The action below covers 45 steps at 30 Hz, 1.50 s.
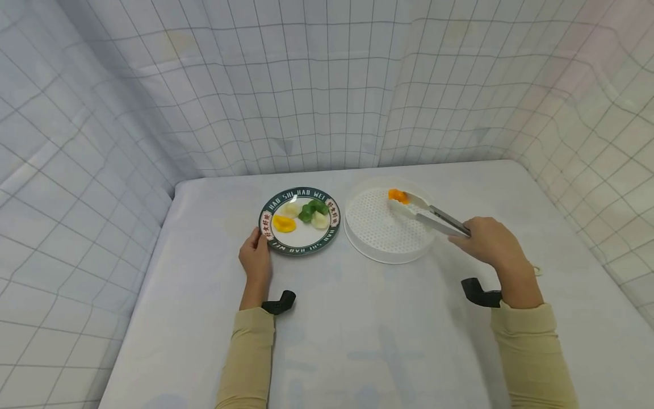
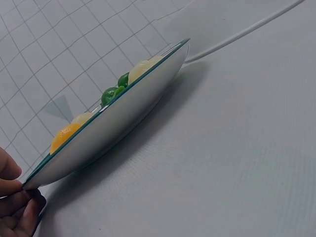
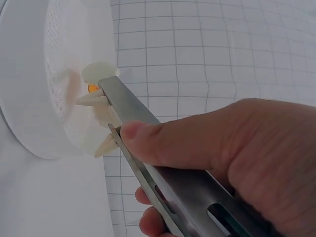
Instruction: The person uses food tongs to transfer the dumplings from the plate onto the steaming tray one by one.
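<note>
Sleeves (image 1: 249,358) lie nearest; the tongs (image 1: 445,217) point away leftward, long axis diagonal.

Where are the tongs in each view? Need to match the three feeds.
Head: tongs right of centre, held in the right hand, tips toward upper left.
Left wrist: not in it.
Right wrist: tongs run from the centre to the bottom edge, tips at upper left.
Shared landmark: the grid-patterned sheet behind, visible in all three.
</note>
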Available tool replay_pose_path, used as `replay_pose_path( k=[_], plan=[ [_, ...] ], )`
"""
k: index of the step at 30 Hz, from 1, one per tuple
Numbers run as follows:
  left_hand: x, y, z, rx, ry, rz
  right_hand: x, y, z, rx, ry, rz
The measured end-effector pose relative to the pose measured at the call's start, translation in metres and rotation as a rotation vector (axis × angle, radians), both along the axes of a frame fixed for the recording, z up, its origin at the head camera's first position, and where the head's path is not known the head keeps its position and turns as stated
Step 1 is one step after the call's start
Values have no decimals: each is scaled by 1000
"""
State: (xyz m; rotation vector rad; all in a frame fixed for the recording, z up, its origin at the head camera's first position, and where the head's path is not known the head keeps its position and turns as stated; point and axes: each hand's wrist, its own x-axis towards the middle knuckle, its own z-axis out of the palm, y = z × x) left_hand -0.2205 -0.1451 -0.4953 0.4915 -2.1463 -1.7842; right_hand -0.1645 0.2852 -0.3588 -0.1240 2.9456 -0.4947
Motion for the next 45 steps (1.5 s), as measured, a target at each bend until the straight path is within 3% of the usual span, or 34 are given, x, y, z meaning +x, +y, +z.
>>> replay_pose_path(
  k=[8,45],
  plan=[
    [-1,-1,-1,4,-7,4,-3,6,5,30,-48,9],
    [-2,1,-3,-39,25,31,-3,2,12,84,-56,-14]
  ],
)
